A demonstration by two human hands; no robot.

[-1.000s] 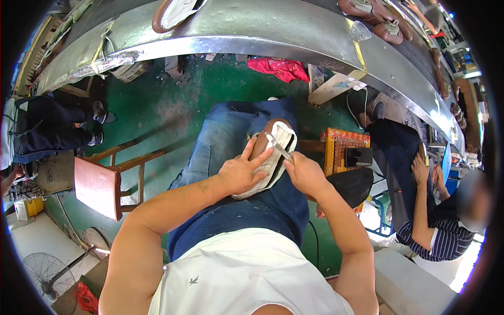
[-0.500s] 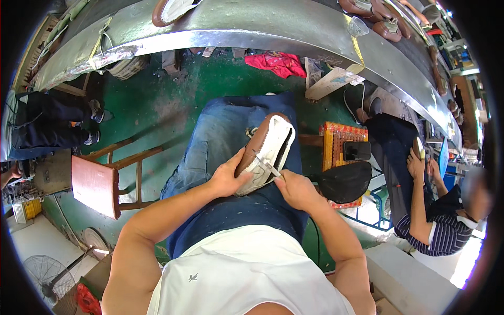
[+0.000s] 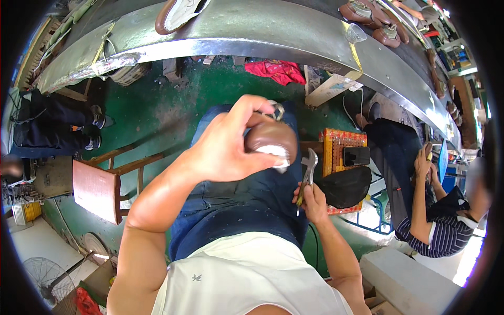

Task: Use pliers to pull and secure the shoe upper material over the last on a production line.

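My left hand (image 3: 223,144) is raised over my lap, closed around a brown leather shoe upper (image 3: 271,137) on its form. Its rounded brown end is turned up toward me, and a white edge shows by my thumb. A looped cord or ring hangs near my fingertips. To the right of the shoe, my right hand (image 3: 315,203) is closed on the handles of metal pincers (image 3: 310,167), their curved head pointing away from me. The pincers and the shoe are apart. Most of the shoe's length is hidden behind its near end and my hand.
A metal-edged workbench (image 3: 220,39) curves across the far side, carrying several brown shoes (image 3: 362,13). On the left is a wooden stool (image 3: 97,191). A beaded seat (image 3: 336,147) with a phone (image 3: 357,156) and black bag (image 3: 344,187) stands right, beside a co-worker (image 3: 436,226).
My left hand has lifted the shoe off my lap and tipped its end up toward me. My right hand has drawn the pincers away from the shoe, to the right.
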